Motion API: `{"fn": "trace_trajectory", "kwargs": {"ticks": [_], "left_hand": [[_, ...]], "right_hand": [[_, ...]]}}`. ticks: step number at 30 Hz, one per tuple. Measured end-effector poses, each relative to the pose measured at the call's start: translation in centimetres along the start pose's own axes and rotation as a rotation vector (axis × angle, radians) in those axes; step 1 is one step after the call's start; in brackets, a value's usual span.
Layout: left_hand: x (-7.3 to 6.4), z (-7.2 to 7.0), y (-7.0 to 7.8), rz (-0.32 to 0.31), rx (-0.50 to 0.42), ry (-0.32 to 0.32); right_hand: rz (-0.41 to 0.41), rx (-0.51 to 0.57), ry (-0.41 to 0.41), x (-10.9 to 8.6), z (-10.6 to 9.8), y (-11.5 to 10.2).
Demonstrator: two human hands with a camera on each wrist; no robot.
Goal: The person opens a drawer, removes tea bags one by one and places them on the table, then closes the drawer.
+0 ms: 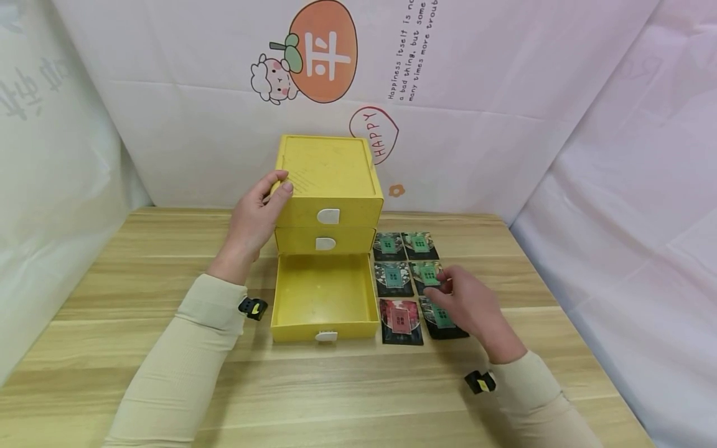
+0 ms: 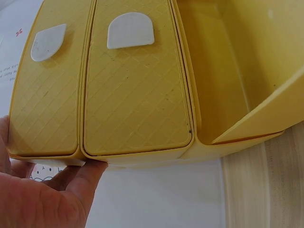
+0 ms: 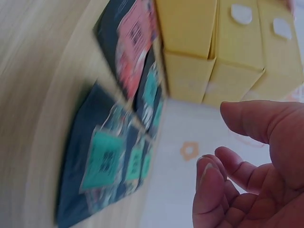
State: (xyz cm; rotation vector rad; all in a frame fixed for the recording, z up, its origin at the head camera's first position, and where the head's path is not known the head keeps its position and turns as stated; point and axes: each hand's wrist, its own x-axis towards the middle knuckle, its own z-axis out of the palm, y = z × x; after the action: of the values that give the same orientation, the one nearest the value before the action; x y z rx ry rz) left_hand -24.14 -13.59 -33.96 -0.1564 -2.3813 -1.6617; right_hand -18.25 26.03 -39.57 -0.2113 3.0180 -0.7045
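A yellow three-drawer box [image 1: 330, 168] stands on the table, its bottom drawer [image 1: 327, 295] pulled out with a bare floor. My left hand [image 1: 254, 214] holds the box at its upper left edge, the thumb on top and the fingers [image 2: 88, 178] against the side. Over the right column of flat packets hovers my right hand [image 1: 470, 302], thumb and fingers apart with nothing between them. Just beneath it lie a green-labelled packet [image 1: 424, 274] and a dark packet [image 1: 439, 320] with a green label. The red-labelled packet [image 1: 401, 322] lies beside the drawer.
More packets [image 1: 389, 246] lie in two columns right of the box. White tabs [image 1: 328, 216] mark the drawer fronts. A printed white cloth [image 1: 476, 149] hangs behind the wooden table [image 1: 336, 398] and along both sides.
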Motion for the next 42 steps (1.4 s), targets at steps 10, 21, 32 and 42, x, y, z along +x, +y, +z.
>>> {"fn": "trace_trajectory", "kwargs": {"ticks": [10, 21, 32, 42], "left_hand": [[0.0, 0.1, 0.1, -0.01, -0.002, 0.002], [0.0, 0.1, 0.0, -0.015, -0.004, 0.004], [-0.1, 0.0, 0.1, -0.012, -0.001, -0.002], [-0.2, 0.0, 0.2, -0.007, 0.001, 0.005]], "right_hand": [[-0.108, 0.015, 0.025, -0.6, 1.0, -3.5], [-0.156, 0.071, -0.007, -1.3, 2.1, -7.2], [-0.355, -0.004, 0.067, -2.5, 3.8, -10.2], [-0.512, -0.079, 0.085, -3.4, 5.4, -11.9]]}}
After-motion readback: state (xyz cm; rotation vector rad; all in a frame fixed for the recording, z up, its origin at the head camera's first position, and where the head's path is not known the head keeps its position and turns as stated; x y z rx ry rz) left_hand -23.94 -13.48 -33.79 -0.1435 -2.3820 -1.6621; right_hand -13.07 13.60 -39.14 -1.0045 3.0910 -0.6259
